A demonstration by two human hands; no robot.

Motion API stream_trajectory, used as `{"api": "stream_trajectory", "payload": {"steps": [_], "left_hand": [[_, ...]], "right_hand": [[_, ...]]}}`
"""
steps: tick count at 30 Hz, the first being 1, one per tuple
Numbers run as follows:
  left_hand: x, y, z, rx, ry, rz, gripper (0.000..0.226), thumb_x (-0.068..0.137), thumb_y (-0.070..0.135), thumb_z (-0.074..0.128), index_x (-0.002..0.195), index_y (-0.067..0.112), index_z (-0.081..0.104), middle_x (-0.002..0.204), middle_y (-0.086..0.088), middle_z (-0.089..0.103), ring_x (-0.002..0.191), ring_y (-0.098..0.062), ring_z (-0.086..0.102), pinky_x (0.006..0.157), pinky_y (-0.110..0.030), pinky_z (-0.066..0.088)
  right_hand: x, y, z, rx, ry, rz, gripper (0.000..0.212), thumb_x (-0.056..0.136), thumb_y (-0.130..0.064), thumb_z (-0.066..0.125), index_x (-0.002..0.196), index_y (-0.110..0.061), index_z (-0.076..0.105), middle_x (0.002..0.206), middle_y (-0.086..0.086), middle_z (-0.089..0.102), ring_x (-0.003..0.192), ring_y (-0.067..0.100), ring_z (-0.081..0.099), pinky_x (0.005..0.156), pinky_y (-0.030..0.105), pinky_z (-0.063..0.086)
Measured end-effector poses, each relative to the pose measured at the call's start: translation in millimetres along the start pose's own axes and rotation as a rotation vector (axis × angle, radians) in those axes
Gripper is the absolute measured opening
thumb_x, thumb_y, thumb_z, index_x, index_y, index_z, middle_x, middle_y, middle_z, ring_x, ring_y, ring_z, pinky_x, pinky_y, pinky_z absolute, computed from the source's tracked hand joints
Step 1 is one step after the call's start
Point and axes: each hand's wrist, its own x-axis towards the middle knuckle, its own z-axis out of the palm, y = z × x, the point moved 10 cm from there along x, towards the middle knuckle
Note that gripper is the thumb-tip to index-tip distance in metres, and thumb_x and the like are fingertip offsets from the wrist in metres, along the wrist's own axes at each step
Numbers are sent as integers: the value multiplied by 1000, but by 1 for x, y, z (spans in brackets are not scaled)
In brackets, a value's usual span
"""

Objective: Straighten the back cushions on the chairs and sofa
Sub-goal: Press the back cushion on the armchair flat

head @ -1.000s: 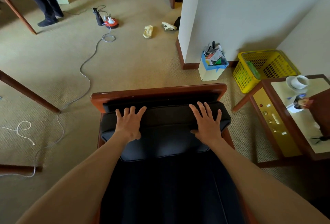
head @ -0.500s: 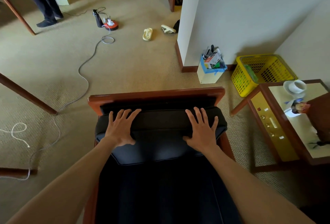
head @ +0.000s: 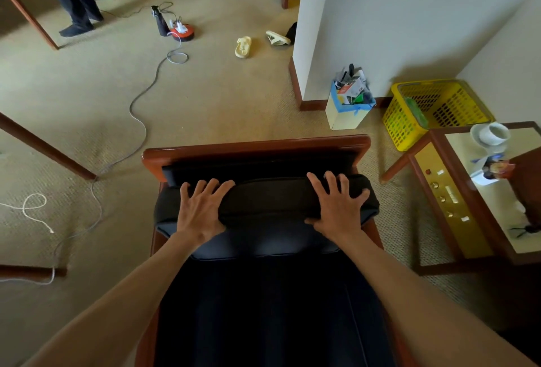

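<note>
You're pressing both palms flat on the back cushion [head: 269,202], left hand [head: 202,214] and right hand [head: 336,208], fingers spread apart, gripping nothing. The cushion is sitting against the chair [head: 257,147] back rail, top edge just below it. Open carpet is lying beyond and left. A side table [head: 456,208] is crowding the right, basket [head: 409,120] and box [head: 345,114] farther off. A cable [head: 140,114] is trailing far-left.
</note>
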Motion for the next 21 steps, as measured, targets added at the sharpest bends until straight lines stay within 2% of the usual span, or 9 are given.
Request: {"api": "stream_trajectory", "payload": {"steps": [3, 6, 10, 15, 18, 21], "left_hand": [[8, -12, 2, -46, -62, -25, 109, 53, 43, 83, 146, 31, 27, 134, -3, 45, 126, -31, 40, 112, -57, 21], [15, -14, 12, -53, -160, -51, 123, 61, 40, 84, 154, 27, 5, 152, -7, 25, 144, -33, 18, 117, -59, 8], [19, -12, 17, -59, -161, -78, 129, 67, 35, 84, 154, 25, -11, 163, -8, 4, 150, -32, -3, 118, -60, 5], [17, -11, 15, -72, -212, -90, 125, 72, 32, 82, 154, 25, -12, 164, -7, -5, 150, -30, -9, 118, -58, 6], [13, -6, 5, -105, -271, -98, 116, 77, 32, 78, 155, 20, -7, 164, -7, -9, 150, -28, -9, 119, -56, 8], [7, 4, -16, -164, -344, -103, 101, 82, 35, 72, 156, 14, 6, 164, -8, 1, 151, -27, 1, 119, -53, 16]], "right_hand": [[13, -12, -2, 15, -40, -14, 110, 74, -55, 76, 155, -36, 3, 161, 6, 10, 148, 33, 8, 104, 78, 17], [21, -19, 1, 15, -66, -27, 112, 79, -50, 74, 156, -33, -6, 164, 6, 3, 151, 33, 0, 105, 80, 9], [29, -20, 3, 25, -100, -33, 110, 83, -45, 73, 156, -31, -9, 165, 7, -4, 152, 33, -9, 105, 81, 1], [28, -21, 3, 25, -171, -33, 112, 83, -40, 74, 156, -30, -10, 165, 7, -9, 151, 34, -13, 105, 80, -1], [21, -28, -6, 22, -259, -28, 111, 83, -25, 75, 156, -28, -8, 165, 10, -13, 150, 35, -17, 105, 79, -4], [8, -37, -28, 62, -288, -18, 92, 85, -18, 70, 157, -23, 13, 165, 11, -4, 151, 35, -13, 107, 79, -4]]}}
